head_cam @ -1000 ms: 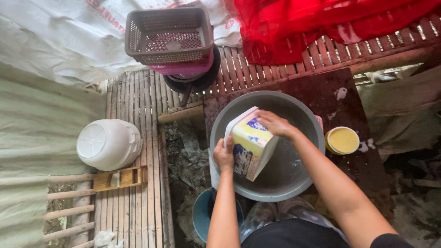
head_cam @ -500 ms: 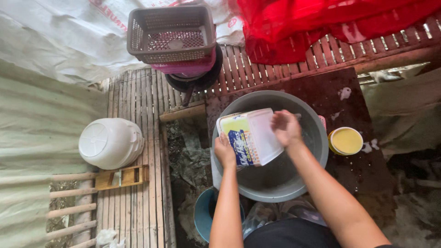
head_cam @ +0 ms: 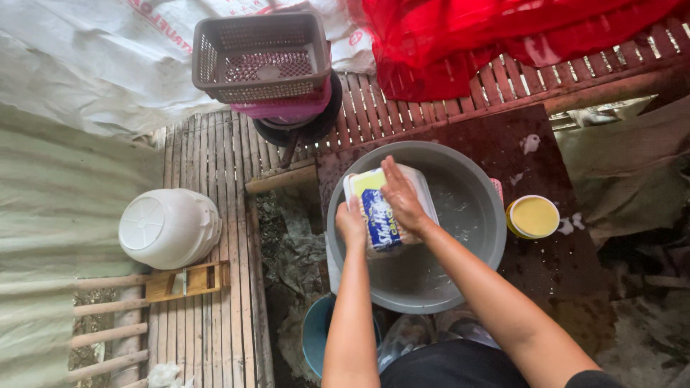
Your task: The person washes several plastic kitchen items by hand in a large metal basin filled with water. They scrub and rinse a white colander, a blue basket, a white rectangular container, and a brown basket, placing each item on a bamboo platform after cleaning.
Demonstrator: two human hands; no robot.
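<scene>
Two hands on one white plastic tub (head_cam: pixel 374 208) with a yellow and blue label, held over the grey basin (head_cam: pixel 467 273): left hand (head_cam: pixel 351 224) with fingers clamped on the tub's near edge, right hand (head_cam: pixel 402 197) laid flat on top, fingers together. Beside the basin's right rim, a yellow round container (head_cam: pixel 533 217); well left of the basin, an upturned white bucket (head_cam: pixel 169 228); beyond the basin, a brown basket (head_cam: pixel 260 56)
</scene>
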